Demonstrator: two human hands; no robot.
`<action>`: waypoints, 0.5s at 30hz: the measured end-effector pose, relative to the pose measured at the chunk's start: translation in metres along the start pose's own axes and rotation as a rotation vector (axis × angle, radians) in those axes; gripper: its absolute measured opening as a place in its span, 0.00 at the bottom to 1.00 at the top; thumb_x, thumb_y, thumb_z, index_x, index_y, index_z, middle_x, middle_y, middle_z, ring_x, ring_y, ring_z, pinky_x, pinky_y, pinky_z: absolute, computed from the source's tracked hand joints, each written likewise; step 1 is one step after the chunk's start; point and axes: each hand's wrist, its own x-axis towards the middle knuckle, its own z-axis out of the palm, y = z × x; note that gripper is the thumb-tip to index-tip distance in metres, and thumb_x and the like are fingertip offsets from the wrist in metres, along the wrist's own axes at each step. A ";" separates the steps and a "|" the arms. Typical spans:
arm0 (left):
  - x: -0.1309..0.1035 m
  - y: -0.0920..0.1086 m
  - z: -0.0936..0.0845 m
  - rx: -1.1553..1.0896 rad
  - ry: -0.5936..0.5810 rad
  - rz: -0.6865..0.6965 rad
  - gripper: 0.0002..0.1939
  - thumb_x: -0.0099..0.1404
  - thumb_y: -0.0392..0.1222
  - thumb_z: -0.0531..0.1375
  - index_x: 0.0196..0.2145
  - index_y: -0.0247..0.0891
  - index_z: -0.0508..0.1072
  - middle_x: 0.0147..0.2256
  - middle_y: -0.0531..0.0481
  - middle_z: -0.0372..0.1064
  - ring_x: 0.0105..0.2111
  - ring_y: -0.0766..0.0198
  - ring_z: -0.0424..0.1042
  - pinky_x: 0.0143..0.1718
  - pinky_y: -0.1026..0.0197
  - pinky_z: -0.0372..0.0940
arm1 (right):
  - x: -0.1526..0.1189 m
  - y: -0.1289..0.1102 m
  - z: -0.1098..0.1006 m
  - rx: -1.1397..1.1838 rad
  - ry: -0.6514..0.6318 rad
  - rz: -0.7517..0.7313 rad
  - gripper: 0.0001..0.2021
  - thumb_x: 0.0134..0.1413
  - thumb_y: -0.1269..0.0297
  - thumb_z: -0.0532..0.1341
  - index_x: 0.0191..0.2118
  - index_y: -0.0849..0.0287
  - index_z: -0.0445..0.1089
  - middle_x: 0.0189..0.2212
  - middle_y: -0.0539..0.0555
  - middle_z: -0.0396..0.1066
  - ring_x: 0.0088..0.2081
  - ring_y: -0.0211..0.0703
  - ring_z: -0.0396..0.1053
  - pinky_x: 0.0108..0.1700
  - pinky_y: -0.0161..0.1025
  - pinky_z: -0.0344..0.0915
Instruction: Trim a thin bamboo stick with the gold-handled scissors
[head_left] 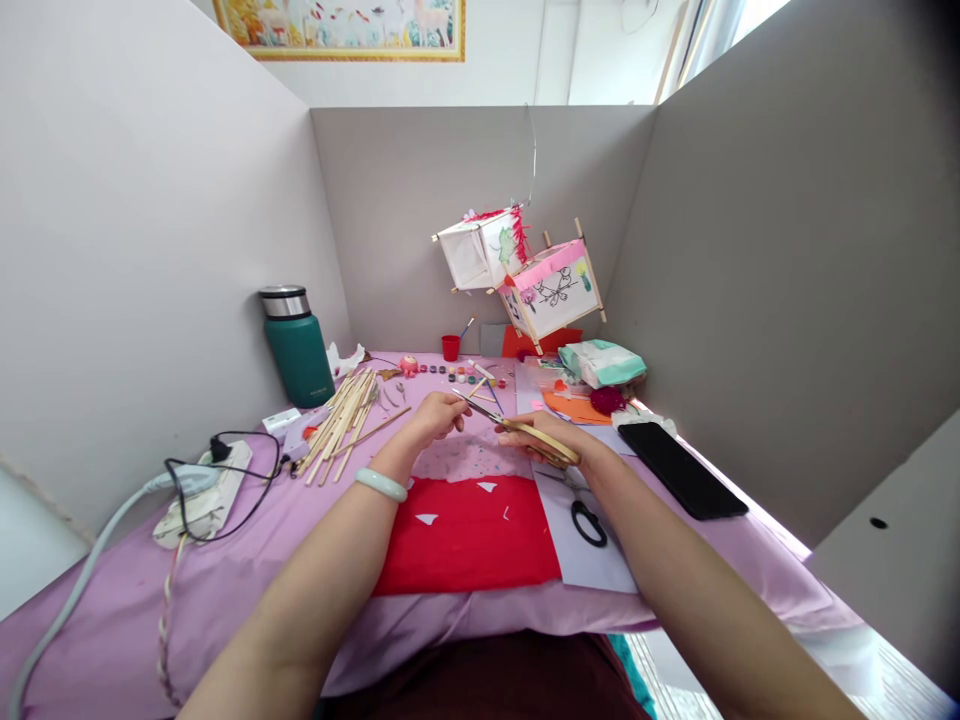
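Observation:
My right hand (529,432) is closed on gold-handled scissors (551,445), whose blades point left toward my left hand (441,415). The fingers of my left hand are pinched near the blade tips; what they hold, if anything, is too small to make out. Below both hands lies a red sheet (472,545) with small white paper scraps (427,519) on it. Black-handled scissors (589,523) rest on white paper (592,565) beneath my right forearm.
Wooden sticks (341,425), a green bottle (298,350) and a power strip (206,495) with cables stand or lie left. Paint pots (452,378) and a red cup (451,347) are behind. Two paper lanterns (555,290) hang above. A black phone (679,470) lies right.

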 end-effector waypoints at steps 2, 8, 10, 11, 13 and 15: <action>0.000 0.000 -0.001 -0.073 -0.047 -0.015 0.12 0.61 0.39 0.49 0.33 0.32 0.70 0.18 0.55 0.63 0.10 0.76 0.44 0.15 0.68 0.42 | 0.001 0.000 0.000 0.012 -0.004 0.000 0.25 0.36 0.52 0.68 0.43 0.59 0.71 0.19 0.45 0.60 0.17 0.27 0.53 0.17 0.28 0.49; 0.001 -0.001 0.005 0.284 0.146 0.127 0.12 0.60 0.41 0.52 0.28 0.33 0.73 0.19 0.51 0.69 0.18 0.71 0.62 0.23 0.68 0.55 | 0.004 0.003 0.000 0.025 0.012 0.013 0.25 0.36 0.52 0.68 0.42 0.59 0.71 0.18 0.44 0.60 0.16 0.27 0.53 0.17 0.27 0.49; 0.001 -0.001 0.007 0.392 0.189 0.198 0.14 0.60 0.43 0.52 0.26 0.34 0.73 0.20 0.50 0.70 0.23 0.68 0.67 0.26 0.67 0.56 | 0.005 0.003 0.000 0.015 0.014 0.003 0.24 0.36 0.52 0.67 0.41 0.60 0.71 0.18 0.45 0.60 0.16 0.27 0.54 0.17 0.27 0.49; 0.000 -0.001 0.008 0.423 0.205 0.216 0.15 0.61 0.45 0.51 0.26 0.35 0.74 0.21 0.50 0.71 0.24 0.67 0.67 0.27 0.67 0.56 | 0.004 0.004 0.000 0.012 0.013 -0.005 0.23 0.37 0.52 0.67 0.40 0.60 0.71 0.19 0.45 0.60 0.16 0.27 0.54 0.17 0.27 0.49; -0.002 0.000 0.009 0.471 0.236 0.239 0.15 0.61 0.45 0.51 0.28 0.35 0.74 0.22 0.49 0.72 0.24 0.67 0.68 0.27 0.67 0.56 | 0.004 0.004 0.000 0.006 0.014 -0.015 0.23 0.37 0.52 0.67 0.40 0.60 0.71 0.19 0.45 0.60 0.16 0.26 0.54 0.17 0.27 0.50; -0.004 0.000 0.009 0.516 0.272 0.258 0.15 0.62 0.44 0.51 0.29 0.35 0.74 0.24 0.48 0.72 0.25 0.66 0.68 0.27 0.66 0.56 | 0.003 0.003 0.000 -0.002 0.016 -0.016 0.23 0.37 0.51 0.67 0.39 0.60 0.71 0.19 0.45 0.60 0.16 0.26 0.53 0.17 0.27 0.49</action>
